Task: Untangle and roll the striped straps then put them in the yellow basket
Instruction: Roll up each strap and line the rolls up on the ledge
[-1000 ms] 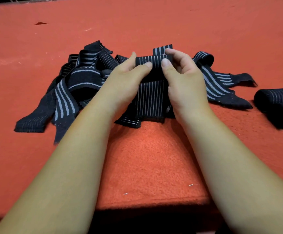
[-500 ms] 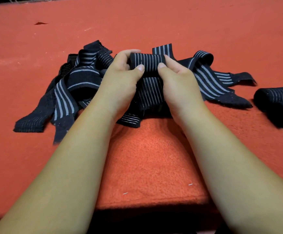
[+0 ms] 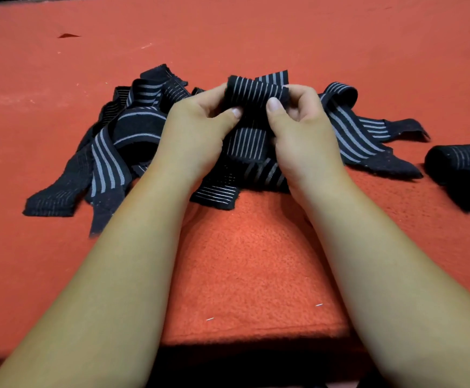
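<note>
A tangled pile of black straps with grey stripes (image 3: 122, 141) lies on the red cloth in the middle of the view. Above the pile I hold a partly rolled striped strap (image 3: 256, 92); its loose tail hangs down between my hands. My left hand (image 3: 197, 130) grips the roll's left end with thumb in front. My right hand (image 3: 304, 127) grips its right end the same way. No yellow basket is in view.
Two rolled black straps (image 3: 463, 169) lie side by side at the right edge. The red felt surface (image 3: 256, 261) has a raised fold near me, with two small white specks on it. A dark edge runs along the bottom.
Both hands have turned the strap over itself: the roll has grown thicker and sits higher, and the flat hanging part between my hands has become shorter.
</note>
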`<state>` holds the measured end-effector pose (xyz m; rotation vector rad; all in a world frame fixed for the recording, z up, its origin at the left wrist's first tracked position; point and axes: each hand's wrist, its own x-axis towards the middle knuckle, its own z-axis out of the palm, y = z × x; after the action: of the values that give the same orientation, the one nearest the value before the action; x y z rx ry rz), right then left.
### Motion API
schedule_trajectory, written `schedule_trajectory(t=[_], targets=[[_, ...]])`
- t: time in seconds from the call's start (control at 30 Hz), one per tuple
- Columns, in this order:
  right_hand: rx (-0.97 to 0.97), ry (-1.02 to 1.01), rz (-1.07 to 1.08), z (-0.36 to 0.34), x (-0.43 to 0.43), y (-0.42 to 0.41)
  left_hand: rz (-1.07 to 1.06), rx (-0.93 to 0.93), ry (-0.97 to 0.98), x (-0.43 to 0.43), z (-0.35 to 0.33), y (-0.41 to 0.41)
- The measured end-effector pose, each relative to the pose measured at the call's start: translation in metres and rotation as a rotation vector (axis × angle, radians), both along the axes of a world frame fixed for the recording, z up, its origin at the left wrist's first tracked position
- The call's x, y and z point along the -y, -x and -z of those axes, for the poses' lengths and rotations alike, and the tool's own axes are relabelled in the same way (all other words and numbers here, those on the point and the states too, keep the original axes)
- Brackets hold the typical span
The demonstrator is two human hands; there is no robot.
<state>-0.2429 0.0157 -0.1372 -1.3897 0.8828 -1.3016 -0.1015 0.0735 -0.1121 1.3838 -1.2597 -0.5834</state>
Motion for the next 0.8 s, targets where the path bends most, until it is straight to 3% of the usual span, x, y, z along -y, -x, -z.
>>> schedule_trajectory(t=[0.23, 0.43, 0.67, 0.8], targets=[[0.031, -0.105, -0.042, -0.005, 0.003, 0.000, 0.067, 0.100, -0.059, -0.003, 0.001, 0.006], [-0.002, -0.058, -0.026, -0.005, 0.001, -0.002, 0.056, 0.118, -0.024, -0.001, 0.004, 0.003], [-0.023, -0.100, -0.065, -0.005, 0.001, -0.004, -0.066, 0.074, 0.037, 0.004, 0.008, -0.004], [0.109, -0.089, -0.058, -0.005, 0.003, -0.005, -0.008, 0.002, 0.022, 0.003, 0.005, -0.002]])
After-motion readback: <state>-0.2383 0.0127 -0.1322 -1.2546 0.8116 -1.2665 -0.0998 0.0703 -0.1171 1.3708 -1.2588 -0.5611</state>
